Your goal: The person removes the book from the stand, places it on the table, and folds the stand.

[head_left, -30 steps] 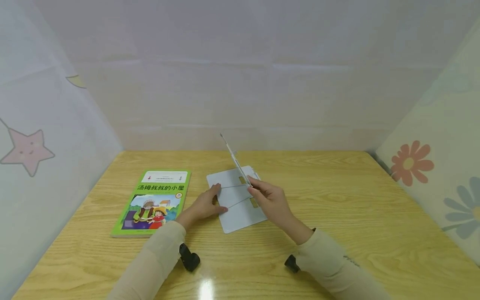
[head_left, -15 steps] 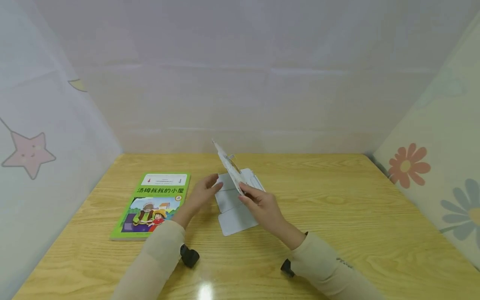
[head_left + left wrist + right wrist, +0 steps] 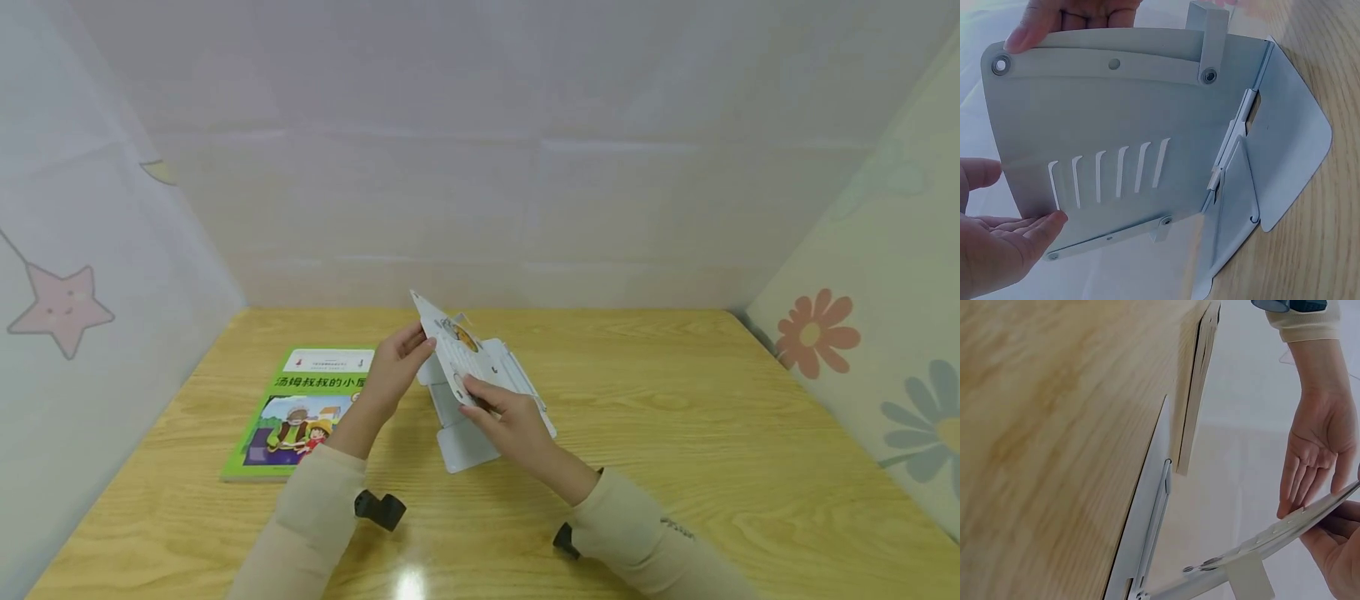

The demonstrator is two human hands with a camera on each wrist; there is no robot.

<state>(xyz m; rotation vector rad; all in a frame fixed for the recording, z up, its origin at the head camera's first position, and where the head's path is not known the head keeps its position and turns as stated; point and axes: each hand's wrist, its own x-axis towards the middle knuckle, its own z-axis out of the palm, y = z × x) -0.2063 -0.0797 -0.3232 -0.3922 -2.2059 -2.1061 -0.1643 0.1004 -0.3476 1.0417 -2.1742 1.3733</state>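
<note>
A white metal book stand (image 3: 459, 350), its slotted panel tilted up from a hinged base (image 3: 468, 446), is between both hands. My right hand (image 3: 517, 412) pinches the panel's near corner, thumb on the printed front. At its left edge, my left hand (image 3: 393, 367) holds the panel between thumb and fingers. From below, the left wrist view shows the back of the panel (image 3: 1085, 119), a row of slots, two side strips and a folded wire support (image 3: 1247, 181) by the hinge. The left hand's fingers (image 3: 1038, 234) lie nearly straight against that back.
A green picture book (image 3: 300, 417) lies flat on the wooden table (image 3: 712, 417), left of the stand and partly behind the left forearm. Patterned pale cloth walls (image 3: 487, 208) enclose the table at the back and sides.
The panel has swung over to the left and its printed front now faces up. My left hand has left the base and moved up to the panel's edge; the right hand keeps its pinch.
</note>
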